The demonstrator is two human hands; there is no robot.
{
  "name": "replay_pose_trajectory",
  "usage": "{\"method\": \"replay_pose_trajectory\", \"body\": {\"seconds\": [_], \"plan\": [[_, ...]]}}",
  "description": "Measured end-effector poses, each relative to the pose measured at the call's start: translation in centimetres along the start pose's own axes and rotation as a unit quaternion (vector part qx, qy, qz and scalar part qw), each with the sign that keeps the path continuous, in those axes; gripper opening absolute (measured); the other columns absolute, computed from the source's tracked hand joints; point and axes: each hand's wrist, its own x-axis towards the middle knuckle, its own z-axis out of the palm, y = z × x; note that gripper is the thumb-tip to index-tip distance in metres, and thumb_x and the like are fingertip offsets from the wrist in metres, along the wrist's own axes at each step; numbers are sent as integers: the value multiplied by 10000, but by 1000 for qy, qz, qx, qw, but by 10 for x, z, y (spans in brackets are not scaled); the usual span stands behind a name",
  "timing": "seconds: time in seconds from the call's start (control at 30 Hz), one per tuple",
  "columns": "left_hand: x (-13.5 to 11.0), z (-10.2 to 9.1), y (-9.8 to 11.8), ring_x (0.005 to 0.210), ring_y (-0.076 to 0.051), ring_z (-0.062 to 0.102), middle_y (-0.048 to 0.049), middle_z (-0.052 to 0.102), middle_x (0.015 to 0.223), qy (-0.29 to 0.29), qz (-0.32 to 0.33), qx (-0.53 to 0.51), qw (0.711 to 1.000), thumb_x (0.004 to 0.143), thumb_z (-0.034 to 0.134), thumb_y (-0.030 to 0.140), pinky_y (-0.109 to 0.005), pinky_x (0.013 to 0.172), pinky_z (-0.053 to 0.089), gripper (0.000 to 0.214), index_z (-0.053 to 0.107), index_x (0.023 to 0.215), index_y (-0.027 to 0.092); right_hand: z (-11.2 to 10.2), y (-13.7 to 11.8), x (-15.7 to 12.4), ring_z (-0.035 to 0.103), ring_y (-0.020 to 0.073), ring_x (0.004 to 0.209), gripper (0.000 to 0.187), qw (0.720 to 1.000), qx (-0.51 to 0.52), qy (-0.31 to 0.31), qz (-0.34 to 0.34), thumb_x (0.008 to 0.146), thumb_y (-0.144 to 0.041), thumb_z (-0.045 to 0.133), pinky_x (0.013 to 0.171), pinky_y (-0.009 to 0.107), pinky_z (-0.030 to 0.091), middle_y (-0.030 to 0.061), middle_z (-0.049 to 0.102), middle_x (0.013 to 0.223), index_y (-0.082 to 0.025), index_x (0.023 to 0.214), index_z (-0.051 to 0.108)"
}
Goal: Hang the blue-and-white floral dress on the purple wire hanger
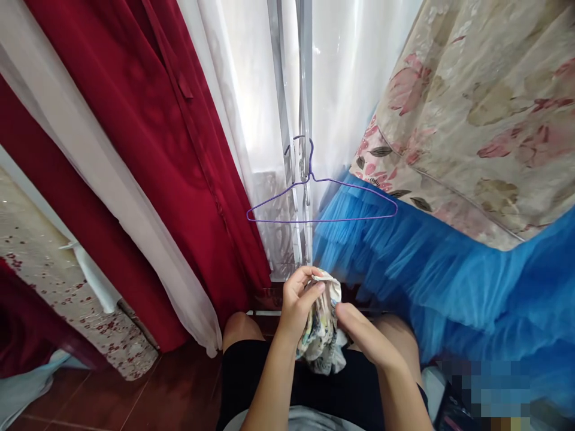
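My left hand [299, 299] is closed round the top of a bunched, floral-patterned cloth [321, 332] held over my lap. My right hand [359, 332] grips the same cloth from the right side, its fingers tucked into the folds. Above the hands hangs an empty purple wire hanger [321, 206], hooked on a grey vertical window bar [303, 120]. Neither hand touches the hanger.
A dark red garment [179, 179] and white sheer curtains [112, 179] hang at the left. A blue tulle skirt [449, 281] and a floral beige fabric [485, 120] fill the right. Red-brown floor tiles [171, 395] lie below; I sit with bare knees in black shorts [251, 371].
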Motion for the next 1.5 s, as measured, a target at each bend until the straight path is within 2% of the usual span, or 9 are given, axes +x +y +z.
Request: {"method": "replay_pose_trajectory", "body": {"seconds": [0.1,0.2,0.43,0.63,0.8,1.03,1.23,1.4,1.5], "plan": [[-5,-10,-9,1169,-263,599,-95,661,1176,-15,-6,9,1000,794,806,389,-368,1037,432,597,620,1341,240,4,10,0,653,218,788,381,997,12,-68,22,780,-548,803,783,345,529,64,723,822,-172,832,770],[-25,-25,-21,1167,-267,613,-94,653,1192,-78,-120,-38,989,825,732,583,-399,1043,433,744,513,1475,296,3,16,-5,637,202,778,391,996,67,21,55,694,-514,879,781,340,531,52,708,826,-178,840,742],[-73,-93,-54,788,-254,619,-21,676,763,-211,-238,344,883,563,883,543,-342,755,467,418,748,768,205,-29,-32,-10,578,182,618,399,993,54,87,63,557,-402,951,594,310,497,33,656,697,-187,816,735],[3,-167,-3,741,-243,600,-23,674,656,-113,-58,494,860,542,897,467,-326,775,461,329,658,527,242,-60,-129,20,515,132,537,179,976,-206,-25,61,663,-257,860,499,262,371,48,637,619,-136,645,730],[94,-199,72,1029,-264,638,-70,753,1062,-36,102,475,874,672,858,371,-412,1035,407,168,758,712,242,-79,-149,83,467,87,470,398,919,-368,133,-56,691,-72,710,485,231,304,-11,663,584,-123,1077,789],[152,-152,132,1212,-317,504,-82,684,1318,-4,218,522,825,793,719,336,-511,1117,316,119,747,756,226,-95,-104,137,588,147,568,163,912,-345,175,-137,668,-10,634,571,246,416,29,715,615,-105,680,765],[155,-88,148,865,-220,651,-70,727,951,-60,317,523,789,793,715,321,-306,814,468,153,686,727,186,-91,-92,104,617,155,722,225,912,-320,178,-187,785,-140,616,699,260,451,22,730,799,-107,953,761],[143,-79,148,679,-158,538,-8,608,727,-45,314,590,742,864,665,377,-272,664,391,239,628,738,177,-141,-104,96,545,171,684,331,790,-378,388,-289,735,-184,628,698,297,438,12,660,762,-152,1052,718],[143,-89,154,761,-167,557,-11,642,858,-4,284,594,753,843,691,390,-275,712,409,222,628,907,187,-163,-124,101,553,193,658,166,841,-388,302,-226,705,-291,683,656,310,433,27,632,664,-144,775,716]]}}
